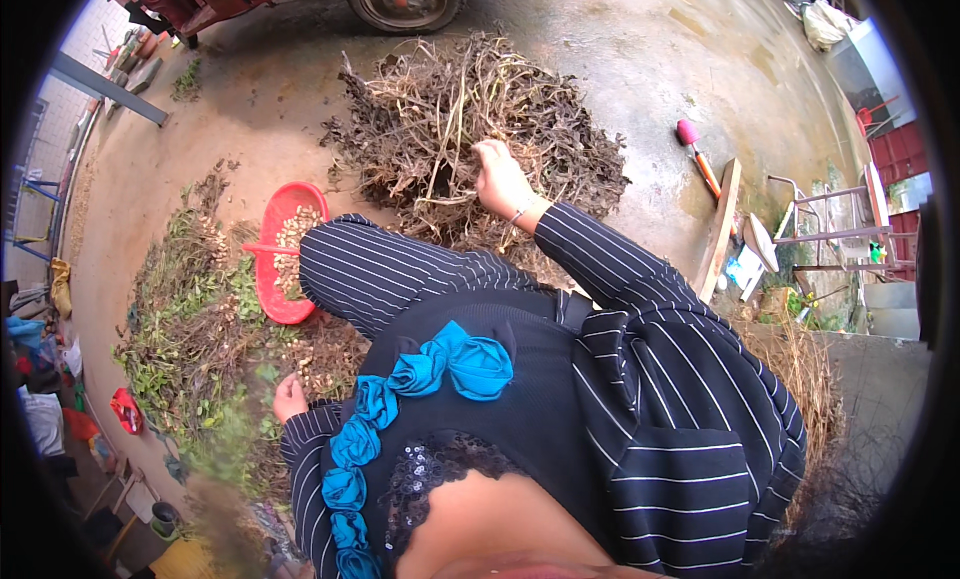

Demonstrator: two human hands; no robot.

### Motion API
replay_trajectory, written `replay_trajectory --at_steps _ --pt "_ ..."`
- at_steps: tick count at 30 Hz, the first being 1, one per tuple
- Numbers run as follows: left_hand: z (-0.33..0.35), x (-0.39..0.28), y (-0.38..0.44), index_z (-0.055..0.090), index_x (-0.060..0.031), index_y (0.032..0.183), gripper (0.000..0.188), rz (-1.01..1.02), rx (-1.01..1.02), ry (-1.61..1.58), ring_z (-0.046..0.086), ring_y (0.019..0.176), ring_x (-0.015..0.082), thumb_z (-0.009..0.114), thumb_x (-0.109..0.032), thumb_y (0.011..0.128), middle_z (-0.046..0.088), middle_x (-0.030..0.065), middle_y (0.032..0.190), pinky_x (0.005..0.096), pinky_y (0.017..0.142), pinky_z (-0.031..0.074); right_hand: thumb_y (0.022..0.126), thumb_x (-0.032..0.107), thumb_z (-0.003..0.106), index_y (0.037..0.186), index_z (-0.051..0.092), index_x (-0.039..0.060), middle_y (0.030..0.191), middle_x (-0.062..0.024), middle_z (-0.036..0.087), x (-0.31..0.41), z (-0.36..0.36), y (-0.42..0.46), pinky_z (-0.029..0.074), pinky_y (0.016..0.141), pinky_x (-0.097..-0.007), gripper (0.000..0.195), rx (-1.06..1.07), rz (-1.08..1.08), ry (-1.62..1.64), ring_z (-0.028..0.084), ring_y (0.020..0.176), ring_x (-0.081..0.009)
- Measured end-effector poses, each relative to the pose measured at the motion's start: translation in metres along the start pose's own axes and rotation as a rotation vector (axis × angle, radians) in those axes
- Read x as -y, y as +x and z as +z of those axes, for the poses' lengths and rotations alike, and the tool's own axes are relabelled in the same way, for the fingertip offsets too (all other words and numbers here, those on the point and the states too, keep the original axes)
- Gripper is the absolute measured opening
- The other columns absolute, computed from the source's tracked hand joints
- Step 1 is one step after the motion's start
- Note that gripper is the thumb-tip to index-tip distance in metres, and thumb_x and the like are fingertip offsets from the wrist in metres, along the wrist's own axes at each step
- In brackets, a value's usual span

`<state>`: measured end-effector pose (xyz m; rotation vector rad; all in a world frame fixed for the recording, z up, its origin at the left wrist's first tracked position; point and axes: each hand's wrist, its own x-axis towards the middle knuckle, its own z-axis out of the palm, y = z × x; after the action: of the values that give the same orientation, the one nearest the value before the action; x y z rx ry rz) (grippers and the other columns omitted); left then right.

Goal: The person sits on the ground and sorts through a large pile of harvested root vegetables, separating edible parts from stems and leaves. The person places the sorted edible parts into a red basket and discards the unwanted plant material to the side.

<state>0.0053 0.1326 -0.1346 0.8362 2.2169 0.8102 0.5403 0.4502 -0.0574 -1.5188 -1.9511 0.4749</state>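
Note:
My right hand (501, 180) is over a heap of dry brown plant stalks (450, 113) in front of me. Its fingers are curled by the stems; whether they grip any cannot be made out. Low at my left side, my left hand (289, 400) is partly turned away, beside pulled peanut plants (199, 331) with green leaves and pods. Blurred foliage (229, 448) lies just below that hand, and its grip is unclear. A red plastic basket (289, 311) with a handle stands by my knee. Loose unshelled peanuts (289, 241) lie in it.
A red vehicle's wheel (406, 1) stands beyond the heap on the wet concrete floor (645, 68). To the right are a pink-headed tool (697, 155) with an orange handle, a wooden beam (721, 226) and a metal frame (832, 211). A grey post (112, 91) rises at left.

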Motion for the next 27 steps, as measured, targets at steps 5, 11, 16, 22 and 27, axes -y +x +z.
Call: replay_trajectory --at_steps 5,11,16,22,27 --pt "0.011 -0.017 -0.002 0.062 0.0022 0.114 0.022 -0.036 0.013 0.084 0.066 0.088 0.0164 0.055 -0.004 0.094 0.069 0.01 0.101 0.0277 0.073 0.056 0.087 -0.002 0.052 0.114 0.052 -0.0045 0.104 -0.0221 0.055 -0.038 0.002 0.007 0.051 0.083 -0.0389 0.027 -0.274 0.177 0.11 0.06 0.088 -0.0318" --pt "0.005 -0.001 -0.003 0.062 0.0015 0.115 0.025 0.069 -0.05 0.038 0.067 0.079 0.0167 0.058 -0.009 0.093 0.07 0.011 0.098 0.03 0.07 0.056 0.087 0.005 0.057 0.101 0.064 0.0017 0.092 -0.0185 0.062 -0.049 -0.003 0.016 0.052 0.08 -0.0396 0.016 -0.254 0.181 0.039 0.064 0.084 -0.0324" --pt "0.009 0.001 0.001 0.065 0.0019 0.112 0.023 0.025 -0.024 0.075 0.067 0.086 0.0158 0.058 -0.003 0.091 0.07 0.0115 0.1 0.0276 0.075 0.055 0.082 0.006 0.06 0.099 0.063 0.002 0.098 -0.0214 0.06 -0.049 -0.022 0.026 0.053 0.079 -0.041 0.017 -0.102 0.203 -0.181 0.063 0.086 -0.037" --pt "0.002 0.015 0.003 0.063 0.0008 0.116 0.028 0.086 -0.036 0.066 0.066 0.073 0.015 0.06 -0.013 0.092 0.07 0.009 0.095 0.0291 0.066 0.054 0.081 0.009 0.061 0.091 0.059 0.0008 0.096 -0.0217 0.058 -0.047 -0.025 0.04 0.052 0.079 -0.0419 0.013 -0.081 0.235 -0.159 0.062 0.085 -0.0369" --pt "0.006 0.011 0.005 0.065 0.0006 0.112 0.023 0.039 -0.024 0.127 0.066 0.092 0.0169 0.061 -0.006 0.09 0.07 0.0114 0.103 0.0288 0.082 0.053 0.08 0.018 0.057 0.087 0.062 0.0049 0.082 -0.0118 0.067 -0.062 -0.049 0.044 0.05 0.076 -0.034 0.015 0.067 0.444 0.232 0.063 0.077 -0.0206"
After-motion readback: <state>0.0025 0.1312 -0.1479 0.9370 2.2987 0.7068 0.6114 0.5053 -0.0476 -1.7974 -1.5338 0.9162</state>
